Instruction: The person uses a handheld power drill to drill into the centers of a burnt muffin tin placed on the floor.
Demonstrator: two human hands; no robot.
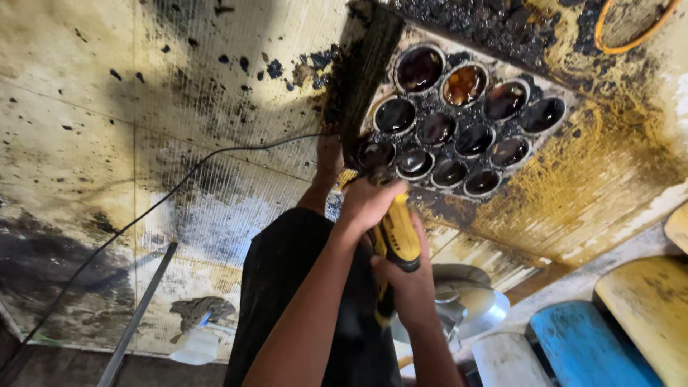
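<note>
- Stained floor tiles (93, 107), yellowish with black spots and dark smears, fill most of your view; all places below are told from the metal block with round holes (459, 118).
- That block lies at the upper right of the view, dirty with black residue, and its round openings are dark and shiny inside.
- Just below and left of the block, your left hand (367, 204) is closed around the front of the yellow power tool (398, 240), near its working head.
- Further below the block, your right hand (410, 287) is wrapped tightly on the rear grip of the same tool.
- A dark, dirty bar (365, 79) stands against the left edge of the block; whether the tool's head touches it, I cannot tell.
- To my judgement the tool is stiff and rather heavy, and its casing may be slippery from the grime, so both hands on body and handle is the good hold.
- A black cable (143, 215) runs far to the left of the block, across the tiles.
- Well below the block, to the left, stands a small white bottle (197, 347); below it to the right are a metal bowl (473, 304) and a blue board (588, 344).
</note>
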